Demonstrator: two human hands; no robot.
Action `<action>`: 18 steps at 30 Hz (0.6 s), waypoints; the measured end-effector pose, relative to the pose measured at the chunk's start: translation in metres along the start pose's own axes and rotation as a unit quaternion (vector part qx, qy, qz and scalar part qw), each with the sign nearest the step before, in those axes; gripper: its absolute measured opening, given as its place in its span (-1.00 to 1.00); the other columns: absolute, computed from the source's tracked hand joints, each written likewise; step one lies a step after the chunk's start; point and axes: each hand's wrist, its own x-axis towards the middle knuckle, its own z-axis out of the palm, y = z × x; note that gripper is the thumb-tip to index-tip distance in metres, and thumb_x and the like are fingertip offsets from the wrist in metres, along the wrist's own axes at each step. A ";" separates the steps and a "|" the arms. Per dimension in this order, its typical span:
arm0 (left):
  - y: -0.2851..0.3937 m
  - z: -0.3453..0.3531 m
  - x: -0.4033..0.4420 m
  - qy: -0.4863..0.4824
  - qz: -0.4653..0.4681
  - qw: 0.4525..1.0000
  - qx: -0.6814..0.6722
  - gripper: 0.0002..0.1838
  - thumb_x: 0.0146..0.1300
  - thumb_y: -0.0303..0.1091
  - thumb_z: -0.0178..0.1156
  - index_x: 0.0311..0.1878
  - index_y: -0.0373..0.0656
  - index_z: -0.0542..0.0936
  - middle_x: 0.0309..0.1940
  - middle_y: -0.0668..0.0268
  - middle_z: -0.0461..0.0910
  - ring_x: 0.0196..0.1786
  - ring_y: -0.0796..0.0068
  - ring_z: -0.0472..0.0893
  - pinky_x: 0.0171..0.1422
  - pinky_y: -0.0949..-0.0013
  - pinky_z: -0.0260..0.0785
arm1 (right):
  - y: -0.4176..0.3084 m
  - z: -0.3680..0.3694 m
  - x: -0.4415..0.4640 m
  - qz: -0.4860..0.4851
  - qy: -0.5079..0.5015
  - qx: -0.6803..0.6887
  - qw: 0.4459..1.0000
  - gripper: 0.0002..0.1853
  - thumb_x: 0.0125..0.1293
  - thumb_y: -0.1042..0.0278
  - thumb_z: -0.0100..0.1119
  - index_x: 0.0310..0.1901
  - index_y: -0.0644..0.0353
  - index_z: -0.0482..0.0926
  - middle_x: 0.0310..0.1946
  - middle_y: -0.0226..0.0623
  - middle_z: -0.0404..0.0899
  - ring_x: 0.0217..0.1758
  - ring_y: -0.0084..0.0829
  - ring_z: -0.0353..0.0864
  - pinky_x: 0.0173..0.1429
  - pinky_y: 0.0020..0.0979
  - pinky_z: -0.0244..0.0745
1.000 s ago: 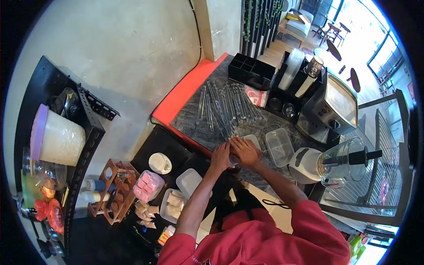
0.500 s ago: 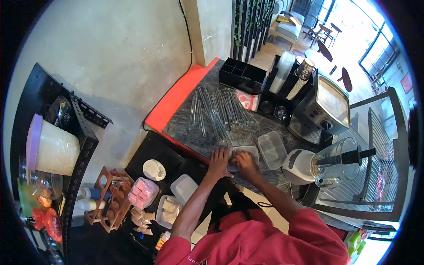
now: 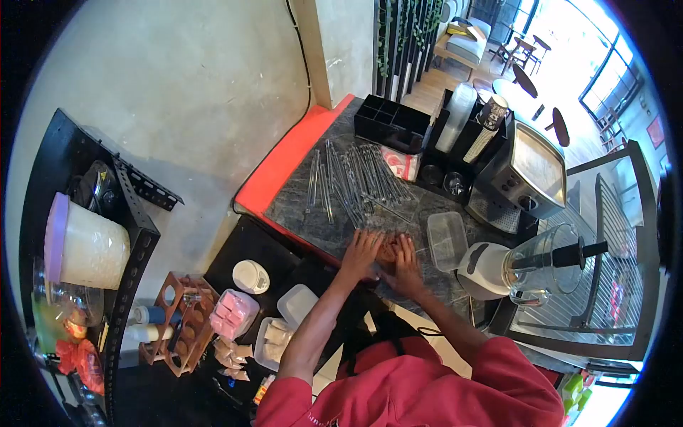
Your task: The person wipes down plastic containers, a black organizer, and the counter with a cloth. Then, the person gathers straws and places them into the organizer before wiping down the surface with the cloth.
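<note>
My left hand [image 3: 362,250] lies at the front edge of the dark stone counter [image 3: 292,196], its fingers stretched forward and slightly apart. Close on its right is my right hand [image 3: 405,269], fingers also extended. Between them shows a brown mass [image 3: 388,250]; my hands hide its edges and whatever it rests in. Just beyond my fingers lie many thin, clear-wrapped sticks or straws [image 3: 359,174], one lying crosswise nearer my right hand. A clear rectangular plastic container [image 3: 447,242] stands to the right of my hands.
A blender [image 3: 491,270], a steel coffee machine [image 3: 523,171] and a black organizer [image 3: 391,122] with cups stand around the counter. On the lower black surface at left are a white scale [image 3: 250,276], pink packets [image 3: 233,313], a tub of pale packets [image 3: 276,340] and a wooden rack [image 3: 178,324].
The translucent lid or tray under my hands no longer shows, and the brown mass is now visible between them. The clear container at right has shifted and turned. A stick now lies crosswise.
</note>
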 end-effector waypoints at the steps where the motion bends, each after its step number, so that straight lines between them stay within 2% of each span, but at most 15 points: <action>1: -0.001 0.011 0.003 0.047 0.050 0.997 0.041 0.29 -0.29 0.09 0.60 0.49 -0.19 0.08 0.42 0.11 0.16 0.47 0.03 0.15 0.58 -0.05 -0.09 | 0.001 0.000 -0.008 -0.019 -0.066 -0.025 0.997 -0.17 0.06 0.18 0.43 0.29 0.35 0.24 0.46 0.15 -0.03 0.51 0.24 -0.05 0.52 0.03 -0.01; 2: -0.004 0.022 0.004 0.045 0.051 0.997 0.037 0.29 -0.29 0.09 0.60 0.49 -0.19 0.08 0.42 0.11 0.16 0.47 0.03 0.15 0.58 -0.05 -0.09 | 0.005 0.000 -0.009 -0.002 -0.117 -0.022 0.993 -0.15 0.12 0.05 0.43 0.37 0.23 0.26 0.52 0.06 -0.14 0.59 0.19 -0.27 0.54 0.08 -0.08; 3: -0.009 0.023 0.006 0.020 0.060 0.998 -0.010 0.28 -0.28 0.06 0.60 0.49 -0.20 0.08 0.42 0.09 0.19 0.46 0.04 0.18 0.56 -0.01 -0.04 | 0.010 0.002 -0.007 0.001 -0.118 -0.024 0.993 -0.15 0.12 0.05 0.43 0.37 0.23 0.26 0.52 0.06 -0.14 0.59 0.19 -0.27 0.54 0.08 -0.08; 4: -0.014 0.023 0.012 -0.002 0.069 0.996 -0.055 0.27 -0.28 0.04 0.60 0.49 -0.21 0.09 0.41 0.08 0.21 0.45 0.05 0.20 0.55 0.03 0.00 | 0.017 0.003 0.000 0.012 -0.099 -0.023 0.995 -0.22 0.12 0.10 0.41 0.34 0.20 0.31 0.50 0.08 -0.08 0.57 0.20 -0.22 0.54 0.09 -0.06; 5: -0.016 0.024 0.011 -0.019 0.063 0.994 -0.089 0.24 -0.28 -0.08 0.60 0.47 -0.24 0.11 0.37 0.05 0.27 0.41 0.01 0.26 0.49 0.07 0.12 | 0.021 0.006 0.004 0.026 -0.083 -0.018 0.996 -0.28 0.13 0.15 0.40 0.30 0.18 0.36 0.48 0.10 -0.03 0.56 0.20 -0.16 0.53 0.10 -0.04; 6: -0.016 0.021 0.009 -0.019 0.066 0.994 -0.088 0.24 -0.28 -0.08 0.60 0.47 -0.24 0.11 0.37 0.05 0.27 0.41 0.01 0.26 0.49 0.07 0.12 | 0.025 0.009 0.009 0.028 -0.080 -0.019 0.996 -0.28 0.13 0.15 0.40 0.30 0.18 0.36 0.48 0.10 -0.03 0.56 0.20 -0.16 0.53 0.10 -0.04; 8: -0.018 0.018 -0.001 0.041 0.049 0.976 -0.207 0.25 -0.30 -0.17 0.62 0.48 -0.25 0.08 0.36 0.02 0.29 0.37 -0.06 0.30 0.44 0.06 0.19 | 0.023 0.025 0.015 0.040 -0.018 -0.018 0.999 -0.37 0.02 0.33 0.35 0.21 0.16 0.43 0.42 0.09 0.11 0.51 0.23 -0.02 0.51 0.07 0.04; 9: -0.015 0.014 -0.006 0.033 0.050 0.976 -0.208 0.25 -0.30 -0.17 0.62 0.48 -0.25 0.08 0.36 0.02 0.29 0.37 -0.06 0.30 0.44 0.06 0.19 | 0.024 0.041 0.008 0.046 -0.020 -0.014 0.999 -0.37 0.02 0.33 0.35 0.21 0.16 0.43 0.42 0.09 0.11 0.51 0.23 -0.02 0.51 0.07 0.04; 11: -0.014 0.001 0.000 0.030 0.026 0.952 -0.303 0.30 -0.33 -0.21 0.64 0.49 -0.24 0.03 0.35 -0.02 0.28 0.35 -0.12 0.32 0.42 0.03 0.22 | 0.032 0.069 0.004 -0.046 0.007 -0.070 0.996 -0.41 0.01 0.41 0.28 0.18 0.15 0.46 0.38 0.10 0.18 0.49 0.20 0.04 0.49 0.10 0.07; 13: -0.016 0.004 0.002 0.023 0.028 0.952 -0.303 0.33 -0.34 -0.21 0.65 0.50 -0.22 0.01 0.35 -0.03 0.28 0.36 -0.13 0.30 0.42 0.03 0.21 | 0.020 0.052 0.002 -0.055 -0.018 -0.032 0.998 -0.41 0.04 0.38 0.24 0.19 0.12 0.43 0.38 0.06 0.19 0.49 0.18 0.05 0.48 0.13 0.03; 15: -0.014 0.006 0.000 0.016 0.032 0.953 -0.302 0.35 -0.35 -0.21 0.66 0.51 -0.21 -0.02 0.36 -0.04 0.27 0.37 -0.13 0.29 0.42 0.03 0.21 | 0.006 0.020 0.011 -0.024 -0.141 -0.037 0.989 -0.33 0.02 0.27 0.29 0.25 0.09 0.39 0.38 0.02 0.19 0.49 0.16 0.05 0.49 0.16 -0.02; 16: -0.013 0.004 0.001 0.021 0.025 0.951 -0.309 0.36 -0.36 -0.22 0.66 0.51 -0.20 -0.03 0.36 -0.05 0.26 0.39 -0.13 0.28 0.42 0.02 0.21 | 0.001 0.012 0.020 -0.026 -0.140 -0.039 0.989 -0.33 0.02 0.27 0.29 0.25 0.09 0.39 0.38 0.02 0.19 0.49 0.16 0.05 0.49 0.16 -0.02; 18: -0.012 0.004 0.000 0.029 0.017 0.949 -0.314 0.37 -0.36 -0.23 0.67 0.51 -0.19 -0.03 0.37 -0.05 0.25 0.40 -0.12 0.27 0.42 0.02 0.21 | -0.009 0.004 0.037 -0.033 -0.067 -0.113 0.991 -0.19 0.01 0.09 0.42 0.31 0.13 0.33 0.38 -0.01 0.19 0.52 0.08 0.02 0.51 0.17 -0.07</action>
